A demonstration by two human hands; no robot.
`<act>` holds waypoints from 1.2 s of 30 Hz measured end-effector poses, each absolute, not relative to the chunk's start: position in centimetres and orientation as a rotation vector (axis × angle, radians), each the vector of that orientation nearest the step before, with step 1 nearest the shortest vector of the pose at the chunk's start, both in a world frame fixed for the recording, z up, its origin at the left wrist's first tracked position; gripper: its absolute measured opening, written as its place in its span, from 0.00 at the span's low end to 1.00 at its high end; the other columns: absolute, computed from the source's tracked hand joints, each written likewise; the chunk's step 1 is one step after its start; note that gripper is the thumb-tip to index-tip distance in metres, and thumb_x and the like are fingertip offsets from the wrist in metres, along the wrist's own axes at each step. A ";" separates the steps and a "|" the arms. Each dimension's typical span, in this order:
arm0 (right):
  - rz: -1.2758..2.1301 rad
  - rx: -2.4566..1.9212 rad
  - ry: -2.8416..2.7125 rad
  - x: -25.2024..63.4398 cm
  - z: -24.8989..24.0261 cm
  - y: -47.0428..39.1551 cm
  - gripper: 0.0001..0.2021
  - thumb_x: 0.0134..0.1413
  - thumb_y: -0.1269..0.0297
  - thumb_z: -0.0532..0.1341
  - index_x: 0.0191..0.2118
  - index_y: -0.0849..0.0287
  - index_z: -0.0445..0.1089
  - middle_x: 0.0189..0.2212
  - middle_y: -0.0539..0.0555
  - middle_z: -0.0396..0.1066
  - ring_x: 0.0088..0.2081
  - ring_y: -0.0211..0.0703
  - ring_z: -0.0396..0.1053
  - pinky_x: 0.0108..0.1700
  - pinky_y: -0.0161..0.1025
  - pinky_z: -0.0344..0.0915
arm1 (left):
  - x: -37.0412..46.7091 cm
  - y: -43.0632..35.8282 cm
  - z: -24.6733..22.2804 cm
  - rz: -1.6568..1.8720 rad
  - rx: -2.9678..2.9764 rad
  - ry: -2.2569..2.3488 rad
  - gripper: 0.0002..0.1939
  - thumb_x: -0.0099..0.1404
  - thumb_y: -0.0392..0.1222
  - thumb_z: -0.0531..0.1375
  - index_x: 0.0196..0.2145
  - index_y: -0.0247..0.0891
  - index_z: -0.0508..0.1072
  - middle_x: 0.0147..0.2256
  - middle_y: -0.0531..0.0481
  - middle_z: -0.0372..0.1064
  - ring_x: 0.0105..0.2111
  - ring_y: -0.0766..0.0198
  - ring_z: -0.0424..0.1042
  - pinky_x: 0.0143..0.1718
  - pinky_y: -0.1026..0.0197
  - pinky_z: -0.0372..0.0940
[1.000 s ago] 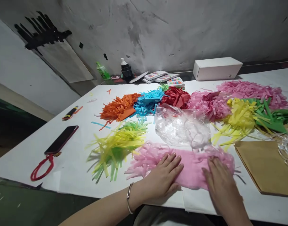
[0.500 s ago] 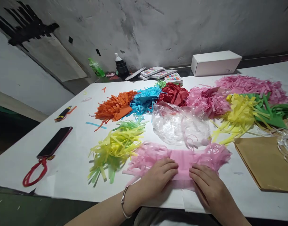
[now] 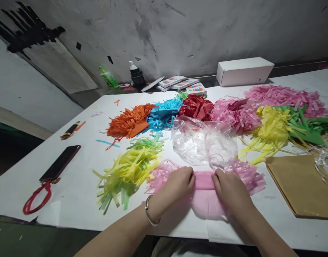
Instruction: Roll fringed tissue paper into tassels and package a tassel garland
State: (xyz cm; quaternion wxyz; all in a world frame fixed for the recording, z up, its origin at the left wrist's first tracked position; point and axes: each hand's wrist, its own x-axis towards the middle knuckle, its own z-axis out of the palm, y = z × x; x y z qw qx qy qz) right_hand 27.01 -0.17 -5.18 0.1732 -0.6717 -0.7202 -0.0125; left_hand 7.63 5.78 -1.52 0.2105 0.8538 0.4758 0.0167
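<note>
A pink tissue paper tassel [image 3: 204, 180] lies across the table in front of me, its fringed ends spreading left and right and a smooth sheet part hanging toward me. My left hand [image 3: 181, 182] is closed on the paper just left of its middle band. On the other side of that band, my right hand [image 3: 228, 187] grips it with the thumb on top. The fingertips of both hands are partly hidden under the fold. Just beyond the tassel rests a crumpled clear plastic bag [image 3: 204, 139]. A yellow-green fringed tassel [image 3: 129, 167] sits left of my left hand.
Orange [image 3: 132, 121], blue, red, pink, yellow and green fringed paper bunches line the table's back. Brown paper [image 3: 300, 185] and white cord [image 3: 326, 162] are at right. A phone [image 3: 60, 162] with a red strap and a box cutter [image 3: 70, 131] lie left; a white box [image 3: 244, 72] stands behind.
Both hands have gone from lying flat on the pink paper to gripping its middle band, moving slightly away from me. More of the smooth sheet now shows between my wrists.
</note>
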 end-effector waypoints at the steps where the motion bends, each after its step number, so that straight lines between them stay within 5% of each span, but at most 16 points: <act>1: -0.065 -1.928 -2.043 27.0 -5.1 0.0 0.13 0.65 0.68 0.55 0.27 0.55 0.64 0.18 0.50 0.68 0.22 0.46 0.67 0.27 0.41 0.52 | 7.7 6.0 -1.4 0.032 2.373 1.330 0.11 0.69 0.39 0.52 0.30 0.38 0.70 0.30 0.45 0.73 0.30 0.57 0.70 0.29 0.59 0.56; 5: -0.198 -1.975 -2.009 26.9 -4.0 -0.1 0.11 0.65 0.67 0.54 0.29 0.57 0.66 0.18 0.52 0.68 0.22 0.47 0.66 0.28 0.42 0.53 | 7.8 6.4 -1.3 -0.025 2.377 1.347 0.10 0.67 0.39 0.53 0.29 0.38 0.70 0.29 0.45 0.73 0.29 0.58 0.71 0.27 0.60 0.54; 8: -0.263 -1.789 -2.061 27.1 -2.9 -0.8 0.08 0.65 0.71 0.53 0.39 0.60 0.70 0.35 0.59 0.75 0.40 0.53 0.72 0.45 0.49 0.61 | 7.9 6.7 -1.7 -0.044 2.384 1.337 0.09 0.66 0.39 0.54 0.30 0.37 0.72 0.29 0.45 0.74 0.29 0.58 0.71 0.26 0.61 0.53; 11: -0.186 -1.356 -2.277 27.0 -2.7 -1.6 0.14 0.63 0.78 0.51 0.45 0.60 0.71 0.42 0.57 0.75 0.48 0.49 0.69 0.58 0.50 0.55 | 7.9 7.1 -1.9 -0.046 2.387 1.321 0.09 0.66 0.40 0.55 0.30 0.37 0.72 0.29 0.45 0.75 0.28 0.59 0.71 0.26 0.61 0.53; 15: -0.136 -1.220 -2.386 26.7 -3.7 -1.8 0.15 0.58 0.83 0.51 0.37 0.61 0.73 0.33 0.55 0.71 0.36 0.45 0.66 0.52 0.46 0.59 | 7.3 6.9 -1.1 -0.032 2.390 1.367 0.08 0.68 0.37 0.54 0.35 0.37 0.73 0.32 0.45 0.75 0.31 0.57 0.71 0.29 0.60 0.58; 21: -0.099 -1.281 -2.215 26.2 -4.0 -1.8 0.14 0.63 0.78 0.51 0.31 0.60 0.69 0.27 0.53 0.66 0.33 0.45 0.62 0.41 0.42 0.59 | 6.6 4.2 0.5 0.293 2.777 1.041 0.12 0.68 0.37 0.58 0.50 0.38 0.69 0.50 0.42 0.70 0.50 0.50 0.64 0.53 0.46 0.56; 24: -0.016 -1.261 -2.233 26.1 -3.6 -2.2 0.12 0.63 0.76 0.52 0.33 0.60 0.69 0.29 0.53 0.67 0.35 0.45 0.63 0.45 0.44 0.59 | 6.6 3.3 -0.3 0.261 2.940 0.851 0.04 0.70 0.33 0.57 0.40 0.38 0.70 0.41 0.47 0.72 0.43 0.55 0.66 0.51 0.48 0.56; 27: 0.060 -1.239 -2.307 26.1 -3.6 -2.8 0.12 0.59 0.78 0.50 0.35 0.60 0.70 0.31 0.54 0.67 0.36 0.46 0.62 0.50 0.48 0.58 | 6.4 3.0 -1.5 0.221 2.998 0.762 0.05 0.71 0.33 0.56 0.36 0.37 0.69 0.34 0.49 0.70 0.39 0.57 0.65 0.47 0.51 0.56; 36: 0.006 -1.350 -2.198 27.3 -4.9 -4.8 0.13 0.63 0.77 0.50 0.42 0.60 0.71 0.38 0.56 0.72 0.44 0.49 0.65 0.56 0.49 0.54 | 4.8 2.8 -1.8 0.122 2.711 0.915 0.06 0.71 0.33 0.56 0.40 0.39 0.74 0.40 0.48 0.73 0.43 0.57 0.67 0.44 0.53 0.55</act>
